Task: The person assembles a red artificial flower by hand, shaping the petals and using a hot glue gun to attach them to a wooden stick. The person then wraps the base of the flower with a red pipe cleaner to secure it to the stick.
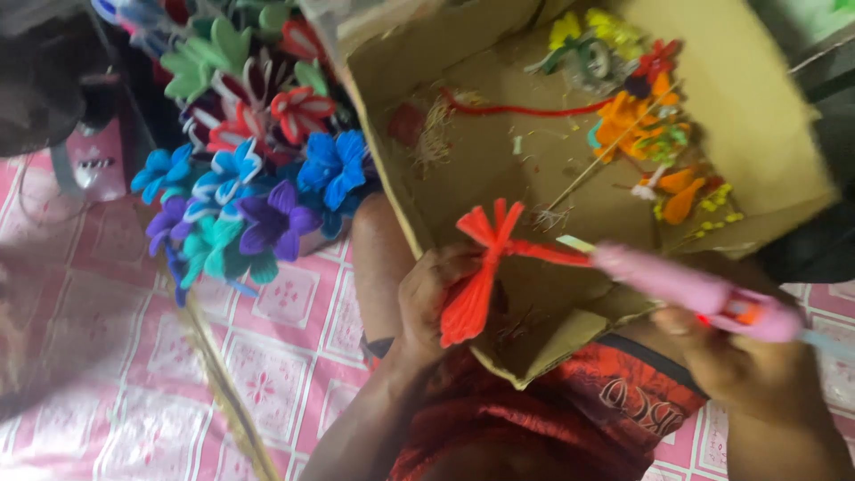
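I'm seeing the left hand (427, 298) pinching a red pipe-cleaner flower (481, 267) in its grip, petals fanning above and below the fingers, the right hand (739, 356) wrapping closed around a pink glue gun (686, 289), its nozzle pointing at the flower's stem, over a cardboard box (499, 160), a bunch of finished flowers (249, 169) lying to the left.

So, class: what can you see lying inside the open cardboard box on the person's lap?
Inside the cardboard box lie orange pipe-cleaner flowers, yellow pieces, a red strand and thin sticks. The red flower in the left hand covers the near corner.
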